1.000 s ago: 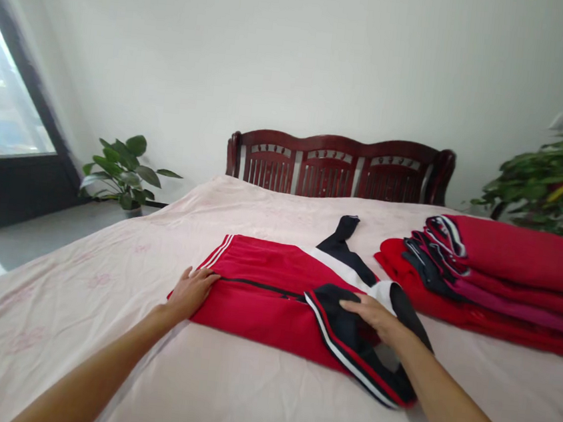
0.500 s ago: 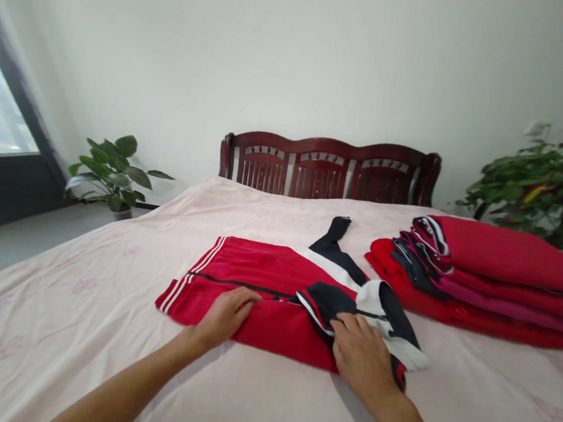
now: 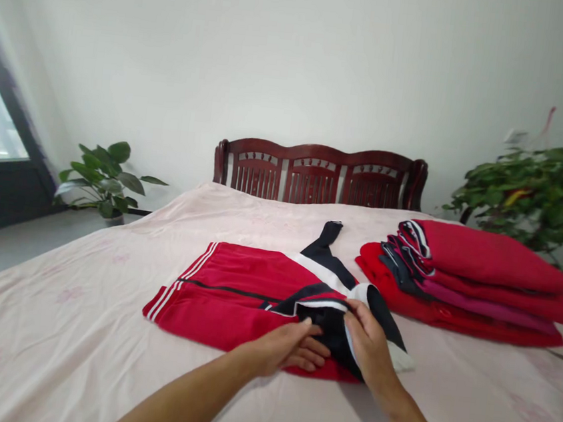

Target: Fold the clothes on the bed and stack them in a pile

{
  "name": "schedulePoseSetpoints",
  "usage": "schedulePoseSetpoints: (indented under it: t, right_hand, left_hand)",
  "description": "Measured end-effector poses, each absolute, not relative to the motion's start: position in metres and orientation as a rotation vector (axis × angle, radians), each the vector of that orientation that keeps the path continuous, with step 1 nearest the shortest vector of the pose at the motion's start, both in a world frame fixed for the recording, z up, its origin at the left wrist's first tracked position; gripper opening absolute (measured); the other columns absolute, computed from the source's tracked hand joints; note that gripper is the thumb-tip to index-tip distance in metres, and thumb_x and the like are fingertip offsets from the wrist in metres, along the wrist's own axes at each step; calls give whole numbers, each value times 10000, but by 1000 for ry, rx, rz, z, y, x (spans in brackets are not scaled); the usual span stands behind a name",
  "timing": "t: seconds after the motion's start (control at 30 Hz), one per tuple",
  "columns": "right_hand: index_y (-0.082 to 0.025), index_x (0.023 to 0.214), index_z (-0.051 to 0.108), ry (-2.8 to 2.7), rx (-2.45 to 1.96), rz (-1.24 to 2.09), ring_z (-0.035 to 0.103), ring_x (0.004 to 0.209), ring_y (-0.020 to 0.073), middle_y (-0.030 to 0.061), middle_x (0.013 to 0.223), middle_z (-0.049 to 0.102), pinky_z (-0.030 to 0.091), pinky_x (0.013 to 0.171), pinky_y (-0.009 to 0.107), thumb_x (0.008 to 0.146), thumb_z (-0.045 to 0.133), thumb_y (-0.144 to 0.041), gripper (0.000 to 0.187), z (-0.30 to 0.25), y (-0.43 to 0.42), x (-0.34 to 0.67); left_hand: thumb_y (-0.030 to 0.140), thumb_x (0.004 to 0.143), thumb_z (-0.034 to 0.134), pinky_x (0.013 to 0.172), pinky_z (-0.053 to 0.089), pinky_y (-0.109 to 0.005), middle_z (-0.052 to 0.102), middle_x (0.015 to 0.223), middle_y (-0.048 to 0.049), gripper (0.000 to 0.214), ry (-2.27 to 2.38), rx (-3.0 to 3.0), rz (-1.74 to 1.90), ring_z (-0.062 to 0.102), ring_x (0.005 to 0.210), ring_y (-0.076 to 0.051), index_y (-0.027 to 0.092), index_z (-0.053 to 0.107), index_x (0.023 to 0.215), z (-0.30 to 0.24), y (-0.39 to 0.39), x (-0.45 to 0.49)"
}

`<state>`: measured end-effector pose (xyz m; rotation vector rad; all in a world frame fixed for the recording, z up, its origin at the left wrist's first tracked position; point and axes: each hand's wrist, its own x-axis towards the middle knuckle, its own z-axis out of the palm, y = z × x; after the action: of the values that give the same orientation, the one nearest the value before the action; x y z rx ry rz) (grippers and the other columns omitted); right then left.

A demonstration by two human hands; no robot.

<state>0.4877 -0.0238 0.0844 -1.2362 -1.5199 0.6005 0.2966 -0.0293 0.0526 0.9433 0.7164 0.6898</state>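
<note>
The red track jacket (image 3: 237, 293) lies flat on the pale pink bedsheet (image 3: 72, 330), its white-striped hem to the left and its other black sleeve (image 3: 321, 250) running toward the wooden headboard (image 3: 315, 174). The left hand (image 3: 287, 349) rests open on the jacket, fingers extended, just beside the folded black sleeve (image 3: 327, 326). The right hand (image 3: 371, 344) is clamped on that sleeve's folded edge, fingers curled over it. The hands are close together but apart. A stack of folded red garments (image 3: 469, 284) sits on the bed just right of the jacket, clear of both hands. A potted plant (image 3: 106, 179) stands beyond the bed's far left corner.
</note>
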Motion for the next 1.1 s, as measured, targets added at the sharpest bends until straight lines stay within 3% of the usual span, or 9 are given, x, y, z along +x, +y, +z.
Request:
schedulePoseSetpoints:
  t: [0.1, 0.2, 0.33, 0.47, 0.67, 0.77, 0.93, 1.0, 1.1]
  right_hand:
    - [-198, 1028, 618, -1642, -1228, 543, 642, 935, 223, 56, 959, 696, 494, 847, 319, 878, 452, -406, 305, 68, -35, 491]
    - [-212, 1042, 626, -1811, -1218, 456, 658, 933, 210, 63, 987, 707, 503, 842, 319, 913, 418, -362, 287, 51, -47, 497]
    - [-221, 1038, 644, -1974, -1212, 359, 672, 887, 199, 62, 966, 719, 515, 798, 313, 941, 414, -349, 281, 35, -56, 499]
    - [-217, 1062, 629, -1932, -1284, 316, 686, 835, 204, 68, 920, 722, 519, 744, 317, 966, 380, -368, 307, 30, -56, 497]
    - [-223, 1002, 604, -1981, -1331, 304, 688, 774, 209, 51, 826, 705, 501, 692, 328, 988, 323, -360, 313, 34, -59, 494]
    - [-218, 1010, 592, -1994, -1342, 277, 690, 754, 208, 49, 811, 701, 498, 683, 328, 993, 313, -352, 310, 32, -59, 493]
    - [-202, 1045, 589, -2086, -1357, 167, 688, 811, 208, 60, 881, 710, 502, 737, 339, 994, 343, -313, 275, 25, -58, 491]
    - [-200, 1102, 594, -2147, -1340, 50, 676, 901, 223, 71, 985, 710, 499, 796, 363, 953, 433, -267, 230, 24, -60, 490]
    - [-205, 1167, 601, -2194, -1352, -117, 654, 965, 235, 69, 1053, 699, 491, 847, 379, 853, 519, -148, 330, 26, -62, 489]
  left_hand:
    - [604, 902, 474, 584, 475, -242, 682, 799, -51, 478, 649, 392, 829, 670, 670, -161, 156, 614, 989, 52, -16, 315]
    - [529, 945, 456, 473, 412, -195, 599, 606, 18, 404, 697, 215, 1011, 584, 487, -107, 160, 612, 891, 56, 0, 317]
    - [329, 935, 530, 717, 553, -279, 698, 731, -42, 238, 595, 189, 1168, 688, 686, -160, 122, 643, 903, 70, 13, 310]
    - [205, 860, 604, 861, 558, -361, 740, 824, -74, 123, 566, 335, 1352, 715, 816, -202, 113, 669, 908, 83, 20, 303]
    - [211, 658, 819, 768, 538, -255, 744, 847, -20, 262, 895, 854, 1776, 686, 767, -157, 155, 698, 883, 92, 25, 279]
    - [191, 673, 803, 711, 527, -209, 733, 817, -8, 209, 929, 822, 1827, 671, 724, -121, 160, 693, 848, 101, 33, 263]
    - [98, 710, 718, 559, 532, -239, 674, 622, -7, 116, 893, 533, 1748, 634, 515, -121, 141, 613, 734, 119, 57, 232]
    - [91, 728, 699, 582, 548, -241, 669, 605, -3, 115, 879, 498, 1793, 639, 515, -119, 141, 596, 717, 128, 61, 217]
    - [97, 771, 658, 664, 563, -213, 696, 659, 25, 77, 822, 478, 1912, 663, 586, -96, 156, 612, 786, 147, 55, 190]
